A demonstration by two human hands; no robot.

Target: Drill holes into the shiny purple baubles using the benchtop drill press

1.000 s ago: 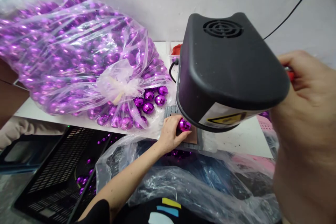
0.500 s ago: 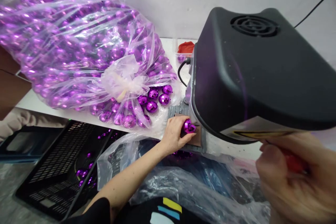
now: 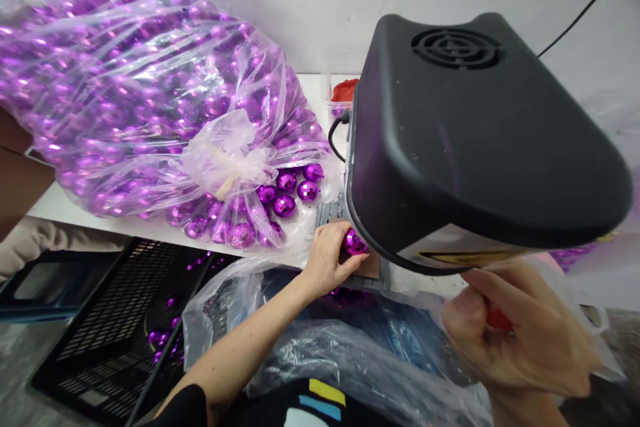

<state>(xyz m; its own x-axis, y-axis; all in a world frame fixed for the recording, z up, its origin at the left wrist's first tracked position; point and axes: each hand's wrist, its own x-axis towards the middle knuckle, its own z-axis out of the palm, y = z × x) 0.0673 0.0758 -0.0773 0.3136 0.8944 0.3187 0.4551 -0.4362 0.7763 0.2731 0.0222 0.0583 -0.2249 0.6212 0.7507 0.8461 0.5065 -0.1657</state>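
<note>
My left hand (image 3: 327,259) is closed around a shiny purple mirror-faceted ball (image 3: 355,242). It holds the ball over a brown block (image 3: 369,265) on the grey slotted base plate (image 3: 327,213) of a black-housed machine (image 3: 480,147). The machine's housing overhangs the ball and hides what is above it. At the housing's near right side, my right hand (image 3: 520,333) is wrapped round a red handle (image 3: 499,317), most of it covered by the fingers. Motion blurs this hand a little.
A large clear bag of purple balls (image 3: 150,93) fills the table's left, with several loose balls (image 3: 285,205) by its mouth. A black crate (image 3: 100,333) stands below left. Clear plastic sheeting (image 3: 340,353) hangs in front. A red cloth (image 3: 345,90) lies behind.
The view has shifted slightly, so the machine appears further left. My right hand has moved left with the red handle. My left hand still holds the ball in the same place.
</note>
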